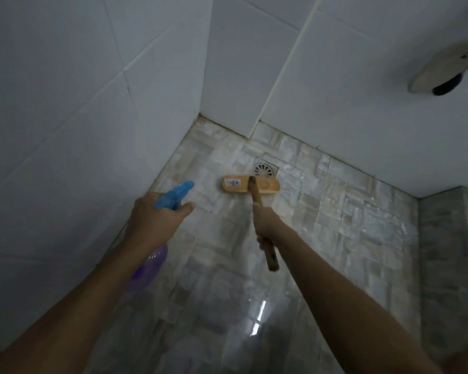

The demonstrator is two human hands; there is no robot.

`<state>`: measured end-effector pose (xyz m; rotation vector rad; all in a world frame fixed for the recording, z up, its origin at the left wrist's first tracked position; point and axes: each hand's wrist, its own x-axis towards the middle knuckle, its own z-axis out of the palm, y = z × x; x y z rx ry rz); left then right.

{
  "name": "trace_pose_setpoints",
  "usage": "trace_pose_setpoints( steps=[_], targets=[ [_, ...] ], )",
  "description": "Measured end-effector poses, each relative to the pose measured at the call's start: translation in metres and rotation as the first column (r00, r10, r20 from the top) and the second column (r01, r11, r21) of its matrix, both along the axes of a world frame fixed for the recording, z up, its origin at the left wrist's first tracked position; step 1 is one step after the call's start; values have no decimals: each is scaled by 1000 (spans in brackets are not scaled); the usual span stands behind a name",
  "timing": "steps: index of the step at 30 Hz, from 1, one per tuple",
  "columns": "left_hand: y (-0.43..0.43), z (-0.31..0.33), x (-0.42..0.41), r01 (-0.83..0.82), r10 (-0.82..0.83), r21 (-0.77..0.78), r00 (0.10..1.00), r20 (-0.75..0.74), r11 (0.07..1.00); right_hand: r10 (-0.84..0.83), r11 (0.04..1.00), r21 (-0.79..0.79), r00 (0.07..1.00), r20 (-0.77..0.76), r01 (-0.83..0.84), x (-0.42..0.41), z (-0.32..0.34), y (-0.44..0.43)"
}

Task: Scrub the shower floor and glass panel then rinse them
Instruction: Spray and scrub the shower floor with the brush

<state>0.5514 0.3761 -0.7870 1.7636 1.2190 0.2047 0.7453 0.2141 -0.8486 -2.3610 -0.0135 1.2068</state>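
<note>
My right hand (268,225) grips the wooden handle of a scrub brush (250,184), whose tan head rests flat on the grey stone-tile shower floor (349,225) just in front of the round metal drain (265,169). My left hand (157,220) holds a spray bottle (173,197) with a blue trigger head and a purple body that shows below my wrist. The nozzle points toward the floor near the brush's left end. The floor looks wet and shiny near me. No glass panel is visible.
White tiled walls meet in a corner (200,114) behind the drain. A low tiled step (443,252) rises at the right. A metal fixture (449,68) juts out from the right wall at the top right.
</note>
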Motion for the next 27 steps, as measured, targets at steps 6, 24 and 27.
trace_pose_setpoints(
  steps=[6, 24, 27],
  targets=[
    [11, -5, 3, -84, 84, -63, 996, -10, 994, 16, 999, -30, 1000, -24, -17, 3, 7, -7],
    [-39, -3, 55, 143, -148, -62, 984, -101, 988, 88, 995, -41, 996, -30, -90, -50, 13, -101],
    [-57, 2, 82, 187, -192, -64, 978, -81, 980, -68, 993, -105, 994, -90, 58, -72, 25, -154]
  ],
)
